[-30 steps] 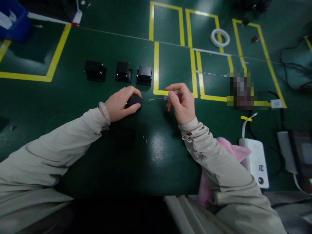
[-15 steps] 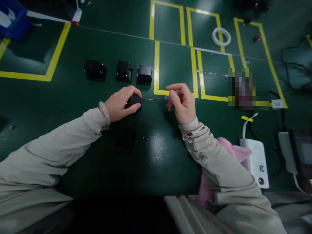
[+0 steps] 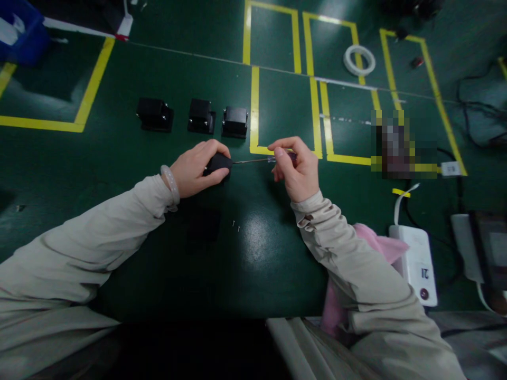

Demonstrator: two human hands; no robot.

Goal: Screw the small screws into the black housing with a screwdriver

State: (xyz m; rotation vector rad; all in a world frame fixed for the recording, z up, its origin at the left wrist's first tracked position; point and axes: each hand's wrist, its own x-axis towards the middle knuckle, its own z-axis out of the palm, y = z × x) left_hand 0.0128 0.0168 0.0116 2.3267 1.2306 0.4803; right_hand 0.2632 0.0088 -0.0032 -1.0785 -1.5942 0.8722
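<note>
My left hand (image 3: 198, 168) is closed around a small black housing (image 3: 220, 163), thumb in front and fingers over the top. In my right hand (image 3: 296, 166) is a screwdriver (image 3: 253, 161), its purplish handle between thumb and fingers. The shaft lies nearly level, and its tip meets the right side of the housing. Whether the tip sits in a screw cannot be made out. Two tiny screws (image 3: 236, 226) lie on the green table below the hands. Behind my left hand stand three similar black blocks (image 3: 199, 115) with shiny screws at their sides.
Yellow tape outlines (image 3: 254, 105) mark the green tabletop (image 3: 166, 274). A white tape roll (image 3: 359, 60) lies at the back right. At right are a white power strip (image 3: 415, 264), a pink cloth (image 3: 378, 243) and cables. A blue bin (image 3: 24, 37) stands at the far left.
My right fingers have shifted very slightly on the screwdriver handle. The left hand and the black housing stay in place.
</note>
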